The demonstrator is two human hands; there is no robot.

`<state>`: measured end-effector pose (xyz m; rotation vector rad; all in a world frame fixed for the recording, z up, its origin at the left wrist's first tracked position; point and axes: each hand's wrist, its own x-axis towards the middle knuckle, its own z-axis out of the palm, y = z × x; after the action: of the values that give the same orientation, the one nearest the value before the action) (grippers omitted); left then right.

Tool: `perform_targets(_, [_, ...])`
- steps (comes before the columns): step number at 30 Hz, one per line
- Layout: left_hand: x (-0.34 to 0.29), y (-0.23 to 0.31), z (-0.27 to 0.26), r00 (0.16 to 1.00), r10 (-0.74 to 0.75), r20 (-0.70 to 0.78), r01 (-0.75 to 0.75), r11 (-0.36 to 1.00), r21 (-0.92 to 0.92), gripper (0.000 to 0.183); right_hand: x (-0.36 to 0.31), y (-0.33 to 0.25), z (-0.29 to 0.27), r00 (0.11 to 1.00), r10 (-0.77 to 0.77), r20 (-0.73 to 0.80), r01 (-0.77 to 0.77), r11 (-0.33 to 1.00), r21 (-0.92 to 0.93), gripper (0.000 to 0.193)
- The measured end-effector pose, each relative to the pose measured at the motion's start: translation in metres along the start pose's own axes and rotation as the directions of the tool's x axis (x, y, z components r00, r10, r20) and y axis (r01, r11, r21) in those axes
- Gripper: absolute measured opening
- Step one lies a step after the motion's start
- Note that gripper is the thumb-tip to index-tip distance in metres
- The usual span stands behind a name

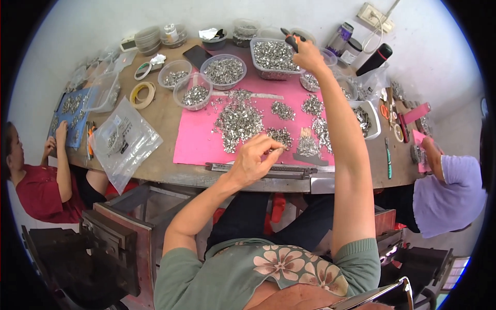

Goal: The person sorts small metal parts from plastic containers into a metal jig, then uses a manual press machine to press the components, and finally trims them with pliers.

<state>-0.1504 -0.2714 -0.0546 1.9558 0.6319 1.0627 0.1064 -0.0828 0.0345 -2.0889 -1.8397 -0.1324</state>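
My left hand [256,159] is closed in a pinch just in front of a small heap of silvery metal pieces [279,136]; whatever is between its fingertips is too small to make out. My right hand [310,56] reaches far forward, wrapped round pliers [291,40] with orange and black handles, over a square plastic tub [275,74] full of the same pieces. A pink mat [194,139] lies under a large metal heap [238,123] and several smaller ones. Thin silvery strips [308,146] lie to the right of my left hand.
Round tubs of metal pieces [223,71] stand behind the mat. Left are a tape roll [142,95] and a clear plastic bag [126,142]. A white tub [373,126], scissors [384,112] and a black bottle [374,60] stand right. Co-workers sit at the left [49,186] and right [447,191].
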Motion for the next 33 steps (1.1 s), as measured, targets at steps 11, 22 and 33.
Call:
perform_targets(11, [-0.023,-0.023,-0.03,0.989,-0.054,-0.141,0.081,0.978,0.191,0.012,-0.217,0.116,-0.043,0.955,0.133,-0.264,-0.046,0.95,0.309,0.034])
perform_targets(22, [-0.05,-0.017,0.004,0.905,-0.424,-0.015,0.402,0.869,-0.289,0.015,-0.366,0.337,-0.021,0.729,0.579,-0.364,-0.643,0.762,-0.076,0.038])
perform_targets(33, [-0.082,-0.01,0.043,0.917,-0.385,0.105,0.355,0.668,-0.654,0.015,-0.346,-0.017,0.009,0.96,-0.28,-0.028,0.21,0.645,0.735,0.044])
